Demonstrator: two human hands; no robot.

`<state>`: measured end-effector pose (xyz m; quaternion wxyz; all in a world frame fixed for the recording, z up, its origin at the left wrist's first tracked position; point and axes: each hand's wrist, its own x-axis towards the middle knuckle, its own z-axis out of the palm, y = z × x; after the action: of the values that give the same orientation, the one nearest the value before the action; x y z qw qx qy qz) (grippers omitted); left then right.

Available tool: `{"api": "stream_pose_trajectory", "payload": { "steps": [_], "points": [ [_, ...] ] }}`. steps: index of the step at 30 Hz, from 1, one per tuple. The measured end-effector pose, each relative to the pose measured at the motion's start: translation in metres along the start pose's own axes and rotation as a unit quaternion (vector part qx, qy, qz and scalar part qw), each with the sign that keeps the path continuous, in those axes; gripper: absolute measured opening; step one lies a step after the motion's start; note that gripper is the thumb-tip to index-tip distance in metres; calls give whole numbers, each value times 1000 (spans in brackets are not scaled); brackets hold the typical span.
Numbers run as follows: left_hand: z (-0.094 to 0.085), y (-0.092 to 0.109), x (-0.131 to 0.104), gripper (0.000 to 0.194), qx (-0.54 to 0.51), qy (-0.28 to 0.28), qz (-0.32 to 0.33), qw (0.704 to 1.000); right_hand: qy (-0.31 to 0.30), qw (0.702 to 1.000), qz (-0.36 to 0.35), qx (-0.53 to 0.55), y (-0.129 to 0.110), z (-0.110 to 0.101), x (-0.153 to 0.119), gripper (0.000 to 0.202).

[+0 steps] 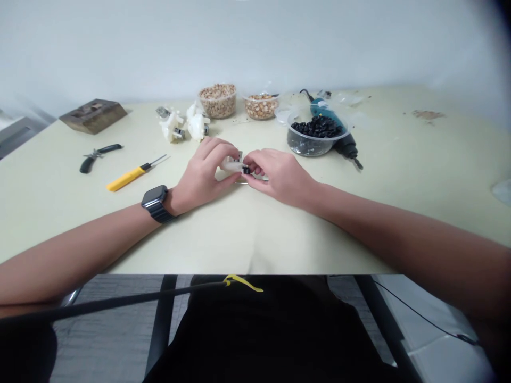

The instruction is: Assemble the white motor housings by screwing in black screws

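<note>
Between the fingers of my left hand (209, 167) sits a white plastic part (231, 165), low over the table. A small metal piece shows at its upper side. My right hand (277, 175) pinches a small black plastic piece (246, 170) against the right end of that white part. Whether the black piece is seated in it or only touching, I cannot tell. Fingertips of both hands cover much of the two pieces. A yellow-handled screwdriver (130, 177) and black-handled pliers (95, 155) lie left of my left hand.
Two white plastic assemblies (171, 125) stand behind my left hand. Tubs of small tan pieces (218, 101) line the back. A clear bowl (303, 146) of black pieces partly overlaps a teal power tool (326, 110). A brown block (93, 116) rests at the far left.
</note>
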<state>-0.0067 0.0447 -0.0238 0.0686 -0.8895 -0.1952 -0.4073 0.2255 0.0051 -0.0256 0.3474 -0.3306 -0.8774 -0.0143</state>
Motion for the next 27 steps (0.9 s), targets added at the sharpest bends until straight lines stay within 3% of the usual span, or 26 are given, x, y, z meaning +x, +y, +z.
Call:
{"api": "stream_pose_trajectory", "payload": {
  "steps": [7,14,17,23,27],
  "points": [
    [-1,9,2,13,-60,0,11,998,33,999,13,35,-2,4,2,13],
    [-4,13,4,10,-69,1,-54,996,29,995,48,82,-7,-2,5,14],
    [-5,15,5,14,-88,20,-83,992,41,991,63,106,-11,-10,8,18],
    [-6,19,6,29,-225,58,-146,962,57,973,117,190,-21,-13,9,45],
    [-5,26,8,32,-260,70,-157,950,49,945,136,295,-30,-5,10,43]
  ]
}}
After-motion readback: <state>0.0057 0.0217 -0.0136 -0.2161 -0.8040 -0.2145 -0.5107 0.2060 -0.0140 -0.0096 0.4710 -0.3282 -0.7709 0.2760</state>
